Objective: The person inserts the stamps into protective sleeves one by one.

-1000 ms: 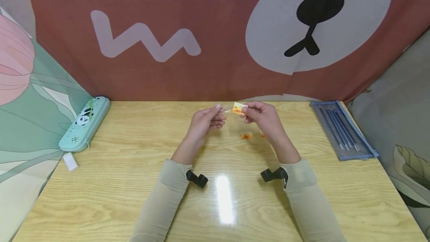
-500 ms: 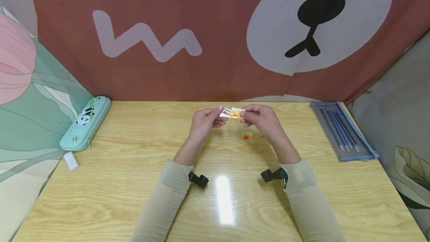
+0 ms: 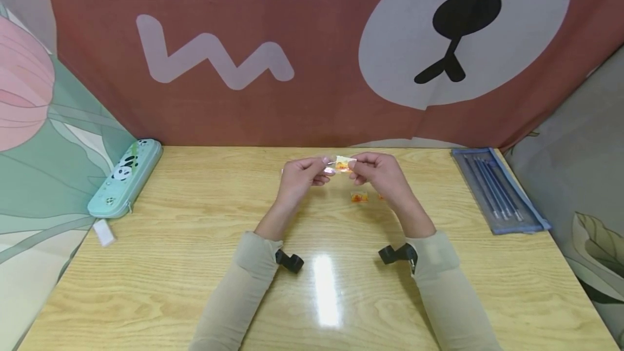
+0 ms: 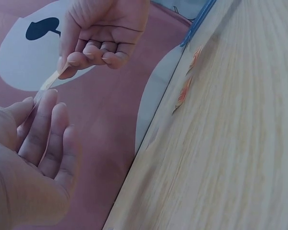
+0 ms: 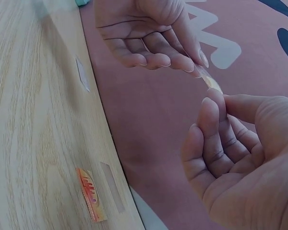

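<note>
Between my hands, over the far part of the table, is a small yellow-and-orange printed packet (image 3: 343,164) with a clear, shiny end. My right hand (image 3: 382,173) pinches the printed part between thumb and fingers. The thumb and index finger of my left hand (image 3: 301,177) pinch the clear end. In the left wrist view the packet (image 4: 51,79) shows nearly edge-on. A similar orange packet (image 3: 359,197) lies flat on the table below the hands. Another packet (image 3: 381,196) is mostly hidden by the right hand.
A mint panda pencil case (image 3: 124,177) lies at the far left, a white eraser-like block (image 3: 103,233) by its near end. At the far right is a blue mesh pouch (image 3: 499,188) of pencils. A thin pale strip (image 5: 81,74) lies near the table's back edge.
The left hand has moved slightly right, closer to the right hand. The packet has been lowered a little, and its clear end showed more between the hands half a second ago.
</note>
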`<state>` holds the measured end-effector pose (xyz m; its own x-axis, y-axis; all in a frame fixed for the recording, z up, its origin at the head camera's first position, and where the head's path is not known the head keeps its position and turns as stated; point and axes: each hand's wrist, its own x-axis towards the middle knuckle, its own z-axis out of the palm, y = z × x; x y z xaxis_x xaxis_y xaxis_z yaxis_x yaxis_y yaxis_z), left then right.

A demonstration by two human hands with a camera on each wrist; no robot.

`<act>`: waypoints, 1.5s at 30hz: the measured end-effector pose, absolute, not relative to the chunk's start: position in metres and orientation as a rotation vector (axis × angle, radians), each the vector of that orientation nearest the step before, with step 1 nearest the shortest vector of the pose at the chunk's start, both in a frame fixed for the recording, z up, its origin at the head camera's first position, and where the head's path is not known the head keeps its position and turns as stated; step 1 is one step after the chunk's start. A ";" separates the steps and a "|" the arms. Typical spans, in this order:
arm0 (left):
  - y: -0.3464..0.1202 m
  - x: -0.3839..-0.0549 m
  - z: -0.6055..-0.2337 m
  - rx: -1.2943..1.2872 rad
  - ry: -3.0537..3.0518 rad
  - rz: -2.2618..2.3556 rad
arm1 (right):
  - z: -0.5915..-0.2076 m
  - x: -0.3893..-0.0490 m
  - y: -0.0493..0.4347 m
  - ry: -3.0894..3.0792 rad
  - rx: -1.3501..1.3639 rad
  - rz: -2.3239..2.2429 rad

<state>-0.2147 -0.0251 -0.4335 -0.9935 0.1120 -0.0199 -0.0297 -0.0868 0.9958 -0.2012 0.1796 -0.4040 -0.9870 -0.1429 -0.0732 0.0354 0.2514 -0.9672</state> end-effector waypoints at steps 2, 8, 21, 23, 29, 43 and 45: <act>-0.025 -0.214 -0.433 0.090 2.057 2.240 | -0.404 -0.201 0.180 2.364 -0.099 -1.834; -0.024 -0.213 -0.433 0.072 2.019 2.243 | -0.406 -0.203 0.180 2.369 -0.105 -1.823; -0.028 -0.212 -0.431 0.212 2.093 2.127 | -0.405 -0.203 0.182 2.346 -0.064 -1.851; -0.030 -0.213 -0.430 0.289 2.143 2.070 | -0.405 -0.203 0.183 2.331 -0.064 -1.864; -0.038 -0.213 -0.424 0.530 2.413 1.801 | -0.405 -0.204 0.188 2.351 -0.052 -1.819; -0.041 -0.211 -0.422 0.593 2.587 1.627 | -0.405 -0.205 0.188 2.320 -0.104 -1.801; -0.041 -0.211 -0.422 0.613 2.585 1.613 | -0.405 -0.205 0.187 2.321 -0.113 -1.790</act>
